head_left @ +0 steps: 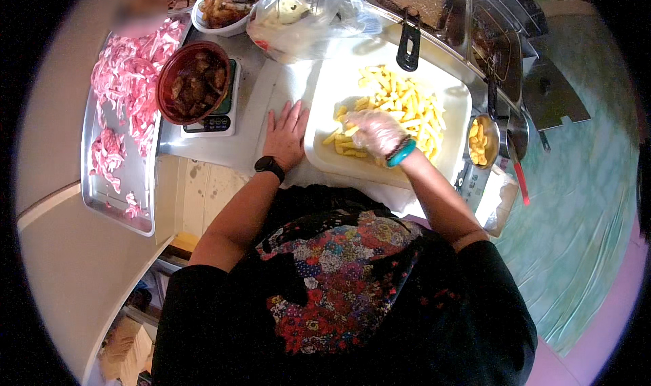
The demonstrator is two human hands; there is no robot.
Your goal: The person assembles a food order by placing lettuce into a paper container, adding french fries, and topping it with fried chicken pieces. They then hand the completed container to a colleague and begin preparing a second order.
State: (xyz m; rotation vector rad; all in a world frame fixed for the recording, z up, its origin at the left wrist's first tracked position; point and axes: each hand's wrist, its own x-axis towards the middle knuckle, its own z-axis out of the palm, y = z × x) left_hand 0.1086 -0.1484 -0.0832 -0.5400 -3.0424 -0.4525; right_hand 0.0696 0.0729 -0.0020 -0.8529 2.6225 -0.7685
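My left hand [287, 134] lies flat on the white counter, fingers spread, beside the left wall of a white tray [316, 136]. A pile of yellow french fries [400, 101] fills the middle of that tray. Inside it, my right hand [378, 132], in a thin clear plastic glove, is curled among the fries with its fingers closed on some; the fingertips are partly hidden. Just right of the tray, a metal bowl [494, 149] with more fries sits on what looks like a scale [472, 191].
A brown bowl [165, 91] of dark cooked pieces stands on a digital scale [218, 125]. Left of it, a metal tray [139, 216] holds sliced raw meat. Clear plastic bags [288, 30] lie behind. Fryer baskets with black handles [408, 44] line the back right.
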